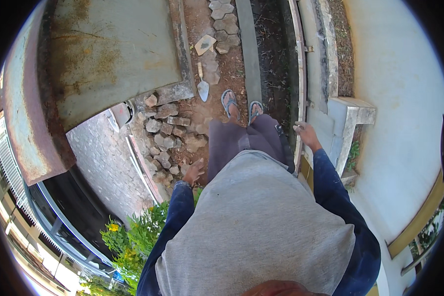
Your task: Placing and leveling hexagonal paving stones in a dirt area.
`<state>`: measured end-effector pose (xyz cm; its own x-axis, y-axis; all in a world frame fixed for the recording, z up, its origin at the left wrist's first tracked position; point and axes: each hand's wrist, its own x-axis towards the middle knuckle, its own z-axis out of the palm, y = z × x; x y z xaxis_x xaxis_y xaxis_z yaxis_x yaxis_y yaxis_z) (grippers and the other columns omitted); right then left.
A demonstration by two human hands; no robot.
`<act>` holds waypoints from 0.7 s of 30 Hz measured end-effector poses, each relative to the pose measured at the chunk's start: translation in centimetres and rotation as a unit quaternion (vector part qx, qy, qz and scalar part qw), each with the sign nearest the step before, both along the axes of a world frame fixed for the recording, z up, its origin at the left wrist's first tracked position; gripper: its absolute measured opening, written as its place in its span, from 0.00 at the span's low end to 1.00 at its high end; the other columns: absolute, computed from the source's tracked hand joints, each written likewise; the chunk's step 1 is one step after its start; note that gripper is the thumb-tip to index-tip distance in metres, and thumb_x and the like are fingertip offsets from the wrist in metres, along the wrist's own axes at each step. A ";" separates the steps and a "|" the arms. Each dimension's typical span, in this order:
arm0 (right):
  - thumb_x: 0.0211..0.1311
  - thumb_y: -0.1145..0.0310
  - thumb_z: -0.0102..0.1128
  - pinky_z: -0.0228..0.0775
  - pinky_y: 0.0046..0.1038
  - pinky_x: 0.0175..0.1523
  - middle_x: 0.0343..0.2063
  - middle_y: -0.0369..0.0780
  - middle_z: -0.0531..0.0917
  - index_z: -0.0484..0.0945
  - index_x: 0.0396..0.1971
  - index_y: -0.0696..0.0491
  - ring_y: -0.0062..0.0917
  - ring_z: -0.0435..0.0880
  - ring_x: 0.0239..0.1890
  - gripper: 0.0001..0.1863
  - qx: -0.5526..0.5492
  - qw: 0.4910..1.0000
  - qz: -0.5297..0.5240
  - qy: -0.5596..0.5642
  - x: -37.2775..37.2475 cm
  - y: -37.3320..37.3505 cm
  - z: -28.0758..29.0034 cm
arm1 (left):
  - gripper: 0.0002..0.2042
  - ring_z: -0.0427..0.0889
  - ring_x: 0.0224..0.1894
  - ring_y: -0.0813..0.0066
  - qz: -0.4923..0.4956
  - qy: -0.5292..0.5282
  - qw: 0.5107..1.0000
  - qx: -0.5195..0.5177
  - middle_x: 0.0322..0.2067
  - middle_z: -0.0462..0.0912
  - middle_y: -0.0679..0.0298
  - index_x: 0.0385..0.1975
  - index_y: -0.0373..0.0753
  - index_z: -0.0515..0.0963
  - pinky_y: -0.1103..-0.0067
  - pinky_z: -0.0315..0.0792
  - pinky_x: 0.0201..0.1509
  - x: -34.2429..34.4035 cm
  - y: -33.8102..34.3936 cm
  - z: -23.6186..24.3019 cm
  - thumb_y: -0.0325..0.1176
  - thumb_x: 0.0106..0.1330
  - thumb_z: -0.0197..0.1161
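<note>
Wall (399, 74): pale and very large, it bends along the right side of the frame.
Metal panel (113, 44): rusty and greenish, in the upper left.
Rail (299, 44): long and thin, right of the upper centre, nearest to my right hand.
Grey strip (250, 44): straight and smooth, at the upper centre, beside a dark bed (273, 59).
Stone heap (167, 130): rough blocks lying loosely, left of centre, nearest to my left hand.
Trowel (203, 89): on the soil above the heap, blade toward the bottom of the frame.
Sandals (229, 102): the left one is on soil, the right one seems at the grey strip. I judge that good work here needs flat feet and weight off the strip's edge.
Right hand (308, 136): fingers slack, half bent, grasping nothing that I see; whether they touch the rail, I cannot tell. A light palm there would help balance.
Left hand (194, 172): fingers released, slightly spread, without load. Better to keep them away from loose block edges.
</note>
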<state>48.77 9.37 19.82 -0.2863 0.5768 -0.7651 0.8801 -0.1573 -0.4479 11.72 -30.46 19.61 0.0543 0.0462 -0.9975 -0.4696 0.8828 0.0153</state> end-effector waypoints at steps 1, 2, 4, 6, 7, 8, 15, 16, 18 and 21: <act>0.67 0.57 0.64 0.76 0.36 0.58 0.49 0.53 0.86 0.79 0.56 0.62 0.41 0.86 0.53 0.26 -0.012 1.000 0.011 -0.008 0.8 -0.7 -0.6 | 0.41 0.56 0.75 0.39 -0.014 0.015 1.000 -0.010 0.75 0.57 0.48 0.76 0.40 0.55 0.56 0.55 0.74 0.7 -0.1 0.1 0.66 0.73 0.46; 0.68 0.57 0.64 0.75 0.36 0.58 0.49 0.53 0.86 0.79 0.56 0.61 0.42 0.85 0.53 0.26 -0.024 0.999 0.023 -0.016 1.8 -1.1 -1.1 | 0.45 0.58 0.75 0.44 -0.019 0.008 1.000 -0.008 0.75 0.57 0.49 0.77 0.38 0.51 0.57 0.53 0.75 1.5 -0.1 0.1 0.70 0.72 0.42; 0.68 0.56 0.63 0.75 0.37 0.59 0.48 0.54 0.86 0.80 0.55 0.61 0.43 0.85 0.53 0.25 -0.017 0.998 0.066 -0.019 3.5 -2.2 -1.4 | 0.46 0.59 0.75 0.48 0.021 -0.052 0.998 0.010 0.75 0.58 0.50 0.77 0.36 0.50 0.60 0.54 0.75 4.2 1.7 1.8 0.69 0.72 0.45; 0.68 0.54 0.62 0.73 0.38 0.61 0.48 0.53 0.86 0.82 0.53 0.60 0.46 0.84 0.53 0.25 -0.002 0.992 0.121 -0.017 5.3 -2.9 -2.0 | 0.47 0.60 0.74 0.52 0.061 -0.113 0.991 0.029 0.74 0.59 0.50 0.77 0.34 0.49 0.63 0.54 0.76 7.8 4.2 3.9 0.68 0.72 0.48; 0.68 0.54 0.62 0.73 0.38 0.61 0.48 0.53 0.86 0.82 0.53 0.60 0.46 0.84 0.53 0.25 -0.007 0.992 0.127 -0.010 5.2 -3.3 -2.1 | 0.47 0.61 0.74 0.56 0.027 -0.032 0.995 0.085 0.73 0.60 0.50 0.76 0.33 0.49 0.66 0.54 0.76 9.7 4.9 4.8 0.66 0.71 0.51; 0.68 0.53 0.61 0.72 0.39 0.61 0.48 0.53 0.86 0.82 0.52 0.60 0.46 0.84 0.53 0.26 -0.038 0.991 0.129 -0.013 5.0 -3.6 -2.1 | 0.47 0.63 0.73 0.60 -0.009 0.048 0.989 0.141 0.72 0.62 0.50 0.76 0.31 0.50 0.70 0.55 0.76 10.9 5.1 5.2 0.64 0.71 0.54; 0.69 0.51 0.59 0.68 0.42 0.64 0.51 0.55 0.83 0.81 0.54 0.60 0.49 0.80 0.57 0.27 -0.043 0.974 0.224 -0.014 3.9 -7.2 -4.2 | 0.42 0.68 0.69 0.63 0.083 0.075 0.982 0.153 0.69 0.67 0.50 0.75 0.27 0.51 0.74 0.61 0.72 13.0 2.3 3.0 0.55 0.74 0.57; 0.69 0.51 0.59 0.68 0.42 0.64 0.51 0.55 0.83 0.81 0.54 0.60 0.49 0.80 0.57 0.27 -0.046 0.973 0.226 -0.014 3.0 -7.6 -4.1 | 0.42 0.71 0.67 0.64 0.067 0.092 0.985 0.133 0.67 0.69 0.50 0.74 0.27 0.54 0.74 0.63 0.71 12.6 3.8 4.3 0.55 0.73 0.59; 0.69 0.51 0.59 0.65 0.43 0.67 0.55 0.56 0.80 0.79 0.57 0.60 0.49 0.77 0.60 0.28 -0.038 0.963 0.263 -0.036 0.9 -8.2 -4.0 | 0.40 0.72 0.67 0.62 0.056 0.131 0.983 0.116 0.66 0.71 0.48 0.72 0.27 0.57 0.73 0.64 0.70 12.5 1.5 0.7 0.54 0.72 0.60; 0.69 0.53 0.59 0.67 0.44 0.64 0.50 0.55 0.81 0.80 0.55 0.60 0.50 0.78 0.57 0.26 -0.008 0.955 0.294 -0.023 0.0 -8.9 -9.2 | 0.37 0.74 0.65 0.55 -0.035 0.214 0.972 0.091 0.64 0.74 0.43 0.68 0.27 0.65 0.70 0.66 0.69 11.8 0.9 -5.3 0.54 0.71 0.62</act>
<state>48.78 0.48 10.63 -0.5237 0.3144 -0.7918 0.8368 0.3640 -0.4089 23.48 -29.53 14.33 -0.3544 0.2354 -0.9050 -0.3243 0.8768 0.3551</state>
